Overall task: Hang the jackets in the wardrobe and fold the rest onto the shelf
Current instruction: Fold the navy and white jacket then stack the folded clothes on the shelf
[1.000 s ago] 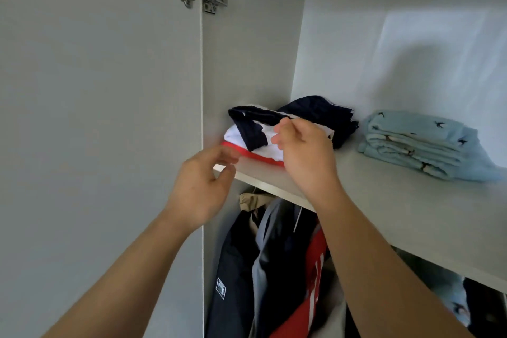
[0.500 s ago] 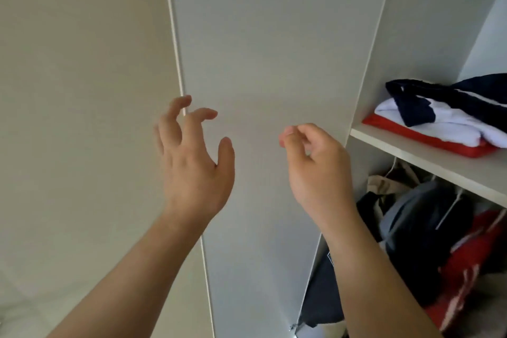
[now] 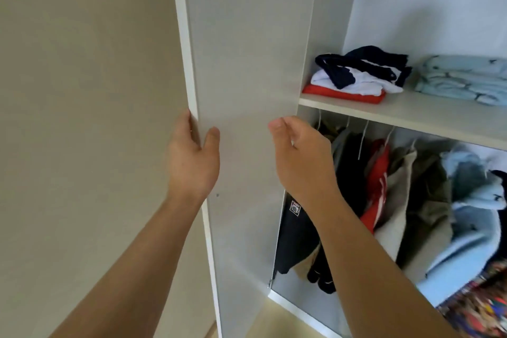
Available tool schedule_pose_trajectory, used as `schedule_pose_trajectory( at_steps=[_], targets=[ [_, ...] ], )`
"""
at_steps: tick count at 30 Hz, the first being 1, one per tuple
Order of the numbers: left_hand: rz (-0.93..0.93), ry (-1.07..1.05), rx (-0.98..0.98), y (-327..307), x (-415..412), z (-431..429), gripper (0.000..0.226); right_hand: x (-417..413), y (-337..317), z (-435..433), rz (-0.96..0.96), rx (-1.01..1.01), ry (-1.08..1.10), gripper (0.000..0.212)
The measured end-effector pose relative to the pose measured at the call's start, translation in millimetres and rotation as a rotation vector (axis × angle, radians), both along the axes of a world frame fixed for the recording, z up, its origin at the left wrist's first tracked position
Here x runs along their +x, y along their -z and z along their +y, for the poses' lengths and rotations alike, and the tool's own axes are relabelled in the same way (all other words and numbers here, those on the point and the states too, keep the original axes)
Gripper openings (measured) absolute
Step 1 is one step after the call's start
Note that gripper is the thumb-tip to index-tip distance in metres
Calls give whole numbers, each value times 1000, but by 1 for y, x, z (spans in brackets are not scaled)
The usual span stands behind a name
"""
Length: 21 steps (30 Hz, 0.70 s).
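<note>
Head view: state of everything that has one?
wardrobe door: open, edge gripped by left hand
left hand: fingers round the door edge, thumb on its inner face
right hand: loosely curled, holds nothing, off the door
navy-white-red stack: folded, on shelf, left end
light blue stack: folded, on shelf, to its right
jackets: hung on hangers below shelf

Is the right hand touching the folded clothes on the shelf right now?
No, the right hand hovers empty below the white wardrobe shelf, apart from the red, white and navy folded pile on it.
</note>
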State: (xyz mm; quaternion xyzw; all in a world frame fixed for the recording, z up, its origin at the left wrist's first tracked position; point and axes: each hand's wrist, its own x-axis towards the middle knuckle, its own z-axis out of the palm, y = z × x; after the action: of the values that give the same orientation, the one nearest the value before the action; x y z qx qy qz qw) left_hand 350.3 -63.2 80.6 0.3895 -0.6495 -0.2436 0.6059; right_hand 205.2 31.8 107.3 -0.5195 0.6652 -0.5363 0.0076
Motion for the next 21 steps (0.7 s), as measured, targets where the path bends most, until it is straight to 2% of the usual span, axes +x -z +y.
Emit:
schedule_pose_trajectory(
  at_steps=[3,5,8,13,17,21],
  targets=[
    [6,0,-5,7,-5,12,5,-11,-2,23,-8,1,83,28],
    [-17,67,-26,9,-15,30,17,-20,-3,37,-25,-5,121,30],
    [-78,157,-159,8,-44,64,37,-35,-4,56,-41,-43,173,33],
    [-330,159,-395,10,-115,89,60,-75,1,95,-49,-48,321,46],
    [-260,300,-610,14,-180,94,65,-112,-2,130,-125,-73,453,44],
    [-350,393,-773,16,-245,87,64,-140,-10,155,-73,-25,563,40]
  ],
)
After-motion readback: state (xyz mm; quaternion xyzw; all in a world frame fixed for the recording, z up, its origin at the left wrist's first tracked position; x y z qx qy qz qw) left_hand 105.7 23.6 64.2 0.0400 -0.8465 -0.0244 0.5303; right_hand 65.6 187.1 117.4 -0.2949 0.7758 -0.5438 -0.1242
